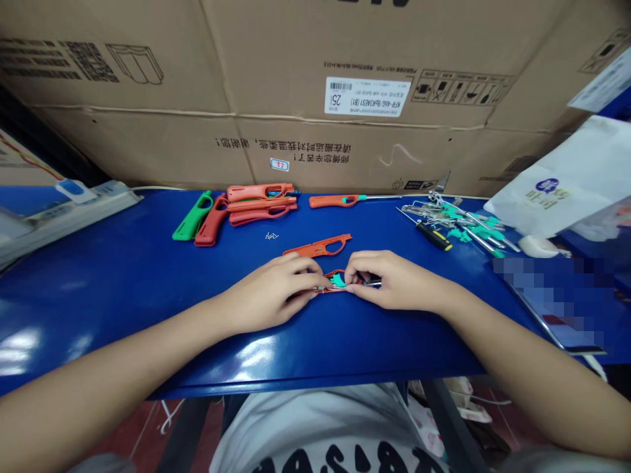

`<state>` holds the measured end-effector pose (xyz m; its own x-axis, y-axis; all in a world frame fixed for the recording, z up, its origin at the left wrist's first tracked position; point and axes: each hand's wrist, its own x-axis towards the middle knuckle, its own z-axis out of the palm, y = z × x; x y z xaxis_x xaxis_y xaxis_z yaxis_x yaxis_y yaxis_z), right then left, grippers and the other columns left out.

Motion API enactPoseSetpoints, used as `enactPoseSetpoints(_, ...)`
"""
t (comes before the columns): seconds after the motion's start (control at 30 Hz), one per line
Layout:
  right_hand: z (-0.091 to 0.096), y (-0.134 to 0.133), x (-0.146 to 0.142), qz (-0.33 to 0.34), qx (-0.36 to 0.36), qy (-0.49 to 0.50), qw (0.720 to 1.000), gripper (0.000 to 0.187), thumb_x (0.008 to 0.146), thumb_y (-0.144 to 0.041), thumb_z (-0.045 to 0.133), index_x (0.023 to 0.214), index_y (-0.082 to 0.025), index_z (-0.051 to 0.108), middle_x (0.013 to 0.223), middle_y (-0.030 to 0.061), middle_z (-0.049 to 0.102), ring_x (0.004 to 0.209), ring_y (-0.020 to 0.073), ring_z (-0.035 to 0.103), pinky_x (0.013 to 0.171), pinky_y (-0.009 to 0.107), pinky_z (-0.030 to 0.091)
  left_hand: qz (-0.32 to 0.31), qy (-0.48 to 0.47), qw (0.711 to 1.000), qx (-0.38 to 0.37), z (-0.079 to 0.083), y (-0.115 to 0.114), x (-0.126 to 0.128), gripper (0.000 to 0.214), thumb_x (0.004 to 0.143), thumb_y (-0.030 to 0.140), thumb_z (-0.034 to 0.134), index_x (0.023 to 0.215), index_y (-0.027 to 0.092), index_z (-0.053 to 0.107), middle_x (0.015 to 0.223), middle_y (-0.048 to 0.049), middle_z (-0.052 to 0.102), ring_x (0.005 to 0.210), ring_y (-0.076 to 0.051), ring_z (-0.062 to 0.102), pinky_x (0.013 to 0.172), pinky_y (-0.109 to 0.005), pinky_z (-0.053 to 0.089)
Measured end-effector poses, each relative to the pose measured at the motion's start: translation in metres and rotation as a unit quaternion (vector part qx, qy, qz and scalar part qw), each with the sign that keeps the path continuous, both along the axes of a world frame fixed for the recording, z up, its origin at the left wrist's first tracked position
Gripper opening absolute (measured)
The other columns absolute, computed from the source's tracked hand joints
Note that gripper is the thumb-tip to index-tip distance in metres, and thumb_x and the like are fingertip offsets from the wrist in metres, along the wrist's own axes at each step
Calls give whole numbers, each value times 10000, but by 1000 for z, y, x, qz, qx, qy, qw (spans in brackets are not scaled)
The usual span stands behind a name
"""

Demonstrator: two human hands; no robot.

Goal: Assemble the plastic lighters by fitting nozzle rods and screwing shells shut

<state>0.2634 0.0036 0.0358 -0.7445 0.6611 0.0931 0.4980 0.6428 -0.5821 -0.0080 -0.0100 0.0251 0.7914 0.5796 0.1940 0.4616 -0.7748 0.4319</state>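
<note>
On the blue table in front of me lies an orange lighter shell half (336, 271), with a teal trigger (338, 281) and small inner parts in it. My left hand (280, 289) closes its fingers on the shell's left end, and they hide most of that end. With thumb and forefinger, my right hand (389, 281) pinches at the teal trigger. A short stretch of metal tube (373, 283) shows under the right fingers. Just beyond both hands rests another orange shell half (320, 248), apart from them.
Several red shells (259, 211) and a green one (193, 217) lie at back left, near small screws (271, 236). An assembled orange lighter (328, 202) is behind. Right: a screwdriver (434, 236), metal-and-teal parts (473, 226) and a tablet-like device (557, 315). A cardboard box (296, 85) walls the back.
</note>
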Motion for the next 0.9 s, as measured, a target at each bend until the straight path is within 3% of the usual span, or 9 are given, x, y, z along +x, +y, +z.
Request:
enactPoseSetpoints(0.37, -3, 6, 6, 20, 9, 9, 1000, 48, 893, -214, 701, 913, -189, 665, 825, 1, 665, 719, 129, 570, 681, 249, 438, -16, 26, 999, 25, 0, 1, -1, 361, 1033, 180, 498, 1327, 289, 678, 1256, -80, 644, 1120, -233, 579, 994, -394, 481)
enactPoseSetpoints(0.6, -1, 8, 7, 25, 16, -5, 1000, 83, 944, -179, 625, 966, -184, 705, 876, 27, 703, 716, 133, 580, 672, 251, 434, -18, 49, 998, 39, 2, 1, -1, 352, 1039, 196, 482, 1315, 279, 684, 1256, -89, 640, 1100, -241, 581, 976, -401, 487)
enactPoseSetpoints(0.77, -2, 9, 6, 17, 0, 4, 1000, 44, 922, -174, 651, 941, -179, 691, 864, 23, 682, 743, 138, 579, 685, 255, 444, -19, 47, 998, 42, 4, 1, 0, 381, 1030, 186, 495, 1350, 311, 660, 1263, -76, 642, 1112, -242, 587, 989, -397, 491)
enactPoseSetpoints(0.9, 0, 11, 8, 19, -30, 5, 999, 125, 919, -140, 627, 995, -180, 718, 930, 39, 699, 761, 137, 588, 675, 254, 459, -25, 45, 997, 59, 4, 1, -1, 392, 1026, 179, 494, 1361, 309, 652, 1266, -84, 641, 1099, -243, 600, 983, -396, 496)
